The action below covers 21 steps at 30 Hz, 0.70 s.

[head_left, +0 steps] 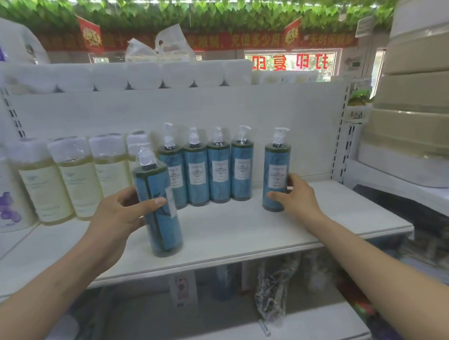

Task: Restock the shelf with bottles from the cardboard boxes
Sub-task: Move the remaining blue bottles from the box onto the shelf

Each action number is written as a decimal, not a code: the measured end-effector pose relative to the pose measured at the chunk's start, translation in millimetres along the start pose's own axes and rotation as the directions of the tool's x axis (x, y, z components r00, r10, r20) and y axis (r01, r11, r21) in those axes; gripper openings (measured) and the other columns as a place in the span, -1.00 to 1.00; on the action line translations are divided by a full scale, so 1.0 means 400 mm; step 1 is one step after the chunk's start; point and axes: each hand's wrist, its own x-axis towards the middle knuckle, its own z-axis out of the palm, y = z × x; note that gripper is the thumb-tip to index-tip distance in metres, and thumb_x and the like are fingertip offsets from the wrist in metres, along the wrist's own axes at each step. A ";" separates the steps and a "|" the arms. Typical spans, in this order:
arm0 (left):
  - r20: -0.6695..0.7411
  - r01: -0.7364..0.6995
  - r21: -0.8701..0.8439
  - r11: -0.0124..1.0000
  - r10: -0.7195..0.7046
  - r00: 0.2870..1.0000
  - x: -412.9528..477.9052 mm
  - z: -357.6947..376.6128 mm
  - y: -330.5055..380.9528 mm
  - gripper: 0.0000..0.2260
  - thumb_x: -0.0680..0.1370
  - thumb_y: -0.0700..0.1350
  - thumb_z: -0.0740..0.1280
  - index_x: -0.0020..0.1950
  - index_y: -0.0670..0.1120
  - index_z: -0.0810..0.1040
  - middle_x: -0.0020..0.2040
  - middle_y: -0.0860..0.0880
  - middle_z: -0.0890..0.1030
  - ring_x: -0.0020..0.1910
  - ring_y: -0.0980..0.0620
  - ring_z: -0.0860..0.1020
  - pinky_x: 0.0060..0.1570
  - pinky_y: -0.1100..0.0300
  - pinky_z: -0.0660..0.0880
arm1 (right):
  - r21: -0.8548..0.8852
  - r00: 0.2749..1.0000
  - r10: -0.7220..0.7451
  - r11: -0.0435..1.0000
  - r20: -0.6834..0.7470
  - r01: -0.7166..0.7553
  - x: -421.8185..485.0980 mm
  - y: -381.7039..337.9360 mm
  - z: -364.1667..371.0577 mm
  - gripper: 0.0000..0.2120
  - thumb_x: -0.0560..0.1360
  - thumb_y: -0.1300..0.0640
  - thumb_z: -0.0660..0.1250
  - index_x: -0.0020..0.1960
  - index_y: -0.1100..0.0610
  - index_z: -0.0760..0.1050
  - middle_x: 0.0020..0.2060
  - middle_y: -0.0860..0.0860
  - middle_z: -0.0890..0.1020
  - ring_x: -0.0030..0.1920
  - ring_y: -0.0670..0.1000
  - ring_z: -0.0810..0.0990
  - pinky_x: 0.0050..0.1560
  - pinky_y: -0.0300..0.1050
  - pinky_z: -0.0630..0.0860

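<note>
The left hand (pixel 116 212) grips a blue pump bottle (pixel 158 202) around its middle, thumb across the front and fingers (pixel 127 198) curled behind, its base at or just above the front of the white shelf (pixel 234 237). The bottle tilts a little and its label faces off to the side. The right hand (pixel 296 194) cups a second blue bottle (pixel 275 169) that stands upright on the shelf, thumb on the lower front, the other fingers round the far side; a loose hold, by the look of it.

Four more blue bottles (pixel 207 168) stand in a row at the back, touching one another, with a gap between them and the right-hand bottle. To do this well, I would slide the right bottle back and left to close that gap, then turn the left one label-forward and set it upright in line. No cardboard box is in view.
</note>
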 end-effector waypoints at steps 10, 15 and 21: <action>-0.004 0.008 0.071 0.997 -0.007 1.000 0.023 0.040 0.012 -0.47 0.33 -0.03 0.61 0.29 -0.05 0.70 0.19 0.01 0.76 0.18 -0.01 0.73 0.27 -0.13 0.60 | 0.087 0.999 0.023 0.996 0.033 -0.026 0.108 0.017 0.056 -0.41 0.51 0.26 0.56 0.48 0.16 0.44 0.35 0.05 0.59 0.28 0.11 0.63 0.30 0.09 0.61; 0.003 0.010 0.078 0.997 -0.010 1.000 0.022 0.040 0.039 -0.49 0.35 -0.03 0.61 0.30 -0.05 0.70 0.20 0.01 0.76 0.22 -0.04 0.71 0.32 -0.17 0.58 | 0.059 0.999 0.037 0.997 0.031 -0.039 0.123 0.007 0.073 -0.39 0.51 0.24 0.57 0.48 0.17 0.42 0.36 0.07 0.58 0.27 0.11 0.62 0.25 0.03 0.58; 0.009 0.022 0.024 0.999 -0.022 1.000 0.013 0.036 0.040 -0.50 0.36 -0.10 0.61 0.30 -0.09 0.68 0.19 -0.03 0.76 0.20 -0.04 0.73 0.31 -0.16 0.59 | 0.041 0.997 0.058 0.997 0.052 -0.060 0.116 0.000 0.084 -0.35 0.51 0.23 0.58 0.51 0.19 0.37 0.42 0.11 0.56 0.29 0.11 0.59 0.30 0.07 0.58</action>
